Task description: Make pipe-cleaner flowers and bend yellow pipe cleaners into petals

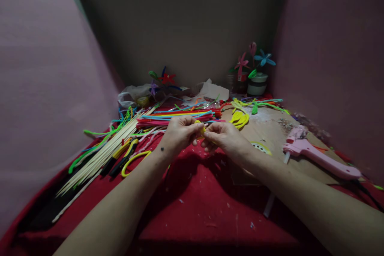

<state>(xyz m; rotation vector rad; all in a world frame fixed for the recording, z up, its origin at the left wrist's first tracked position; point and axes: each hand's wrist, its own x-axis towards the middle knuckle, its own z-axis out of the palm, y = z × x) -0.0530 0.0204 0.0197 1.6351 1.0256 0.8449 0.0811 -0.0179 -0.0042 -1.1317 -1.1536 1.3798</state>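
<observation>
Between my two hands is a small piece of yellow pipe cleaner, mostly covered by the fingers. My left hand pinches it from the left, thumb against the fingertips. From the right, my right hand grips it in the same way, and the fingertips of both hands almost meet. Just beyond the right hand lie looped yellow pipe cleaner petals on a cardboard sheet. Behind the left hand is a pile of coloured pipe cleaners.
Left are wooden sticks, black-and-yellow pliers and a yellow handle loop. A pink glue gun rests on the cardboard, with a glue stick near the front. Pipe cleaner flowers stand in pots at the back.
</observation>
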